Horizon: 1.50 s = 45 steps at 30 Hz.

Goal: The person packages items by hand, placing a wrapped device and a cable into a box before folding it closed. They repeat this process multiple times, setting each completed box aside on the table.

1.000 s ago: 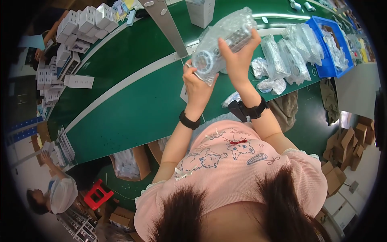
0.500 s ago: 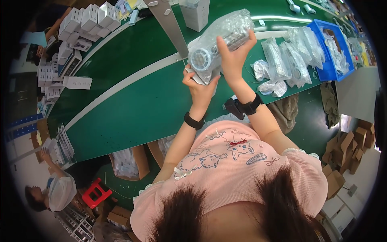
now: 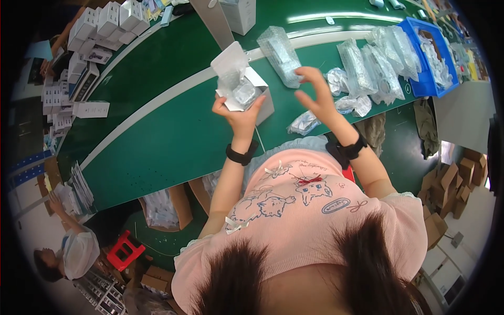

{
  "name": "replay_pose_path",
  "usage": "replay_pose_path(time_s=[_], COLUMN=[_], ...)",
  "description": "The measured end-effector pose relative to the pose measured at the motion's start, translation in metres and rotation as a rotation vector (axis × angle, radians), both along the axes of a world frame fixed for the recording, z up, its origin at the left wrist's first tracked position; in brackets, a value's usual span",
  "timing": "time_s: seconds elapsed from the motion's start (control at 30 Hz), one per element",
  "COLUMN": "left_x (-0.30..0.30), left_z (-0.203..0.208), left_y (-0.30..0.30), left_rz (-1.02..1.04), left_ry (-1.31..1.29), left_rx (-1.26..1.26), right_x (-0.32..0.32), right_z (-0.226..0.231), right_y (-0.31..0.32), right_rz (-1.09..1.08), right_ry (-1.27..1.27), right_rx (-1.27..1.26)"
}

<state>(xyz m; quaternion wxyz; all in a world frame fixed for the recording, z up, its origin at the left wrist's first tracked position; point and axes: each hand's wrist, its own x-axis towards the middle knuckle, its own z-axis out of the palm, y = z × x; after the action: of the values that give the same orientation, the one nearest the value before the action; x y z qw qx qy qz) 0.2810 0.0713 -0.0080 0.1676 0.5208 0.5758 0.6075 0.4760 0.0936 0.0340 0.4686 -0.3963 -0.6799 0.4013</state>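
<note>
My left hand (image 3: 239,113) grips an open white box (image 3: 266,107) with its lid flap raised. Inside the mouth of the box sits a clear bubble-wrapped item (image 3: 245,94); its contents are hard to make out. To the right, my right hand (image 3: 316,94) holds nothing, thumb and fingers apart. Its fingertips are close by the near end of a long bubble-wrapped package (image 3: 280,55) on the green table; whether they touch it I cannot tell. Small wrapped pieces (image 3: 304,123) lie just below that hand.
Several bubble-wrapped packages (image 3: 357,68) lie at right beside a blue bin (image 3: 426,58). A metal post (image 3: 214,23) rises beyond the box, near another white box (image 3: 239,16). White boxes (image 3: 107,18) are stacked far left. A person (image 3: 79,252) is at lower left.
My right hand has left the bubble-wrapped bundle and moved lower, fingers apart. The left hand has shifted left with the box, whose mouth now shows. A long wrapped package now rests on the table.
</note>
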Motion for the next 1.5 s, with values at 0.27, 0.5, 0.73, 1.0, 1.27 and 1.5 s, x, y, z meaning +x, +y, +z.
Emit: replay_pose_path(time_s=[0.27, 0.5, 0.73, 1.0, 1.27, 1.5], left_x=[-0.014, -0.031, -0.030, -0.033, -0.034, -0.040], left_z=[-0.008, 0.045, 0.057, 0.054, 0.056, 0.075], left_y=[-0.010, -0.003, -0.003, -0.002, 0.007, 0.022], left_rz=[-0.198, -0.234, -0.165, -0.132, -0.149, -0.157], left_ry=[0.029, 0.216, 0.135, 0.160, 0.257, 0.325], left_rx=[0.042, -0.038, -0.210, -0.200, -0.149, -0.334], right_x=[0.053, 0.041, -0.018, -0.060, -0.047, -0.032], right_z=[-0.073, -0.048, 0.054, 0.079, 0.084, 0.116], right_y=[-0.019, -0.005, 0.049, 0.085, 0.100, 0.088], right_rz=[0.429, 0.407, 0.466, 0.808, 0.905, 0.772], right_ry=[-0.913, -0.537, -0.345, -0.940, -0.996, -0.686], right_rx=[0.156, -0.358, 0.124, 0.321, 0.482, 0.439])
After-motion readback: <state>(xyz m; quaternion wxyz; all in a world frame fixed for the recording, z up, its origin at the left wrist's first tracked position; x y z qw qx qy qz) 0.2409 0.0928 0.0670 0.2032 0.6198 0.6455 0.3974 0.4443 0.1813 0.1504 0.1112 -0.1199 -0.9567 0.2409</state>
